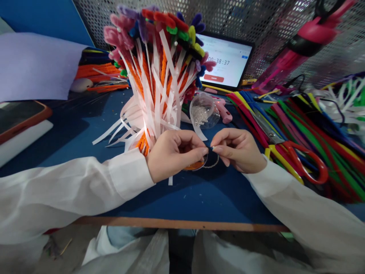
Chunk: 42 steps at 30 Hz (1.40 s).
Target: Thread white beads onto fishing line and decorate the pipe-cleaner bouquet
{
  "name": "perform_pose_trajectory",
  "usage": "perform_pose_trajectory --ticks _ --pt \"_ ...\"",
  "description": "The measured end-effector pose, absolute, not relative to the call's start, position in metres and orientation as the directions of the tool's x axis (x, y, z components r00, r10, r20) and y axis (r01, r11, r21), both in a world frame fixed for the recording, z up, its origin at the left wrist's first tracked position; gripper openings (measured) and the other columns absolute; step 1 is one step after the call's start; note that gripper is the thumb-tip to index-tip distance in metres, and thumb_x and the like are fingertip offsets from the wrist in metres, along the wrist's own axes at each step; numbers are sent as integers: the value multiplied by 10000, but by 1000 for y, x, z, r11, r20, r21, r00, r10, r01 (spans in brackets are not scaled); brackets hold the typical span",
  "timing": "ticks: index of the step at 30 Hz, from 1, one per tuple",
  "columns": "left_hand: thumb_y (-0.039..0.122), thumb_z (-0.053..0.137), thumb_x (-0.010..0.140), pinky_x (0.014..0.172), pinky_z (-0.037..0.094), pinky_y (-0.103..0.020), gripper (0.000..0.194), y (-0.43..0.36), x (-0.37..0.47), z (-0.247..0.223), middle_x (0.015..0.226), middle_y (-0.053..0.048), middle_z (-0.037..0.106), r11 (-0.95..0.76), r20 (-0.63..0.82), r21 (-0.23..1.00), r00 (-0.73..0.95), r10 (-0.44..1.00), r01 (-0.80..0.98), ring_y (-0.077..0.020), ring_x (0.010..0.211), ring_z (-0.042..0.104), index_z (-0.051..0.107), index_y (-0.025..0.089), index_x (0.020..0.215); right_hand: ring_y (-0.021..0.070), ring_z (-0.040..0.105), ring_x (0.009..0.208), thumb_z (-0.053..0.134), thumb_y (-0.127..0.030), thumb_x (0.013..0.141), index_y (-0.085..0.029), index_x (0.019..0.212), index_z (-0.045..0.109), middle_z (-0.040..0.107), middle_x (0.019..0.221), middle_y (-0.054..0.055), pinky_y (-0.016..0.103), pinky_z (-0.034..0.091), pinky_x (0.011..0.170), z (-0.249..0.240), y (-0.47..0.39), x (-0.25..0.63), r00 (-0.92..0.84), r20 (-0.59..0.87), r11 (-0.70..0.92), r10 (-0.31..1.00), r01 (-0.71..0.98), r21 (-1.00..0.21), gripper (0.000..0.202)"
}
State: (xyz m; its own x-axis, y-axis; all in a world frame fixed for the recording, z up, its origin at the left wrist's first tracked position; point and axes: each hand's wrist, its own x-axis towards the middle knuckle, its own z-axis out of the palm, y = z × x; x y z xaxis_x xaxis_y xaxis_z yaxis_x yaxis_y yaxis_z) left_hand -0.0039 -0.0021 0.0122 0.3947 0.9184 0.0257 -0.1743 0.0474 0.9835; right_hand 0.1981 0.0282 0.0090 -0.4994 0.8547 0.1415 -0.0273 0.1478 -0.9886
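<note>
My left hand (179, 154) is closed in a pinch near the middle of the table, beside the base of a large bouquet. Close to it, my right hand (238, 150) pinches as well, the fingertips of both almost meeting. Between them shows a tiny dark piece (210, 147), too small to name, which both seem to hold. Just below the fingertips lies a thin silvery ring or beaded loop (212, 166) next to an orange round item (195, 166), partly hidden by my left hand. The bouquet (159, 76) has fuzzy pipe-cleaner flowers, orange stems and pale ribbons.
Behind my hands stands a clear cup of small beads (201, 114) beside a pink glue gun (224, 110). Orange-handled scissors (306, 161) lie over pipe-cleaner bundles (322, 133) at right. A tablet (225, 62) shows a timer. A pink bottle (299, 49) leans behind; a phone (23, 118) lies left.
</note>
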Motion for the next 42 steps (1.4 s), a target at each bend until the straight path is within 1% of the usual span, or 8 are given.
perform_pose_trajectory --ticks 6,13,21,29,32,35,39,42 --pt "219 812 715 481 437 -174 185 -3 -5 12 597 -7 640 33 31 990 450 893 -135 -69 512 548 658 116 712 47 440 328 801 -257 773 -196 798 738 547 450 -68 179 295 339 10 27 200 -486 154 185 860 16 -983 91" --pt "251 815 719 496 475 -179 185 -3 -3 10 654 -39 695 56 5 990 437 899 -126 -86 539 599 704 110 762 38 466 344 791 -211 783 -191 811 747 564 451 -66 162 326 366 12 26 201 -523 185 229 832 20 -973 55" --pt "278 837 702 459 474 -163 189 -3 -3 9 665 -46 728 64 -2 988 395 919 -144 -84 526 606 760 116 764 54 499 351 831 -262 735 -186 773 766 703 610 -2 180 324 314 9 27 201 -481 220 263 849 24 -965 106" --pt "306 810 742 571 551 -207 265 -1 -4 11 798 -97 774 -52 79 995 383 920 -81 -135 648 688 782 97 902 49 403 314 808 -351 768 -220 756 728 544 444 -64 204 302 325 14 23 201 -344 237 265 909 34 -964 154" --pt "338 808 746 509 532 -180 264 -1 -4 12 781 -85 776 -49 79 995 390 918 -86 -112 582 666 780 108 873 57 397 313 809 -377 762 -226 753 726 538 438 -63 218 293 320 16 21 201 -336 224 261 915 69 -963 172" --pt "351 811 743 437 489 -148 256 -2 -4 13 746 -61 773 -36 64 996 382 922 -79 -75 498 612 777 121 849 63 449 338 813 -345 757 -219 736 728 592 484 -45 215 304 323 18 18 198 -378 204 260 903 105 -960 153" --pt "338 805 751 415 465 -126 232 -2 -4 13 722 -44 766 -19 46 997 379 924 -75 -52 466 577 763 125 834 61 488 357 810 -306 756 -207 745 736 657 566 -25 206 319 329 19 17 195 -407 217 271 887 78 -959 124" --pt "331 801 755 427 470 -135 224 -2 -4 12 709 -46 759 -24 52 997 378 925 -76 -57 473 581 752 121 815 58 460 342 798 -336 770 -203 770 736 639 543 -35 210 309 335 18 20 197 -413 225 275 882 65 -959 147"
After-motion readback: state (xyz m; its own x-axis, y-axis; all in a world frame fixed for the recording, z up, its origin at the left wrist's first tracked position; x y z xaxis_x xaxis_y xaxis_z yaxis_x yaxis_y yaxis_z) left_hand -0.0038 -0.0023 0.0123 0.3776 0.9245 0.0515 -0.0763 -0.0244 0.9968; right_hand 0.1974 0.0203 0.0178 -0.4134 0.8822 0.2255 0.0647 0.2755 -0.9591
